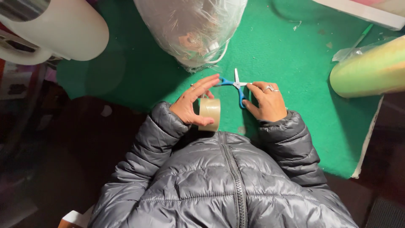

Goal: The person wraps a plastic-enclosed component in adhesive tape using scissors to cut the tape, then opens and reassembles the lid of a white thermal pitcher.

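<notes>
My left hand (193, 103) grips a roll of clear brownish packing tape (210, 112), held upright just above the green felt table (295, 55). Blue-handled scissors (236, 86) lie on the felt between my hands, blades pointing away from me. The left fingertips reach toward the scissors' left handle. My right hand (265, 101) rests on the felt beside the right handle, its fingertips touching the scissors near the pivot. Both arms wear a grey puffer jacket.
A clear plastic bag (192, 29) stuffed with items stands right behind the scissors. A thick yellow-green roll (369, 69) lies at the right, a white roll (59, 25) at the upper left. A green pen (363, 36) and white board (363, 10) lie far right.
</notes>
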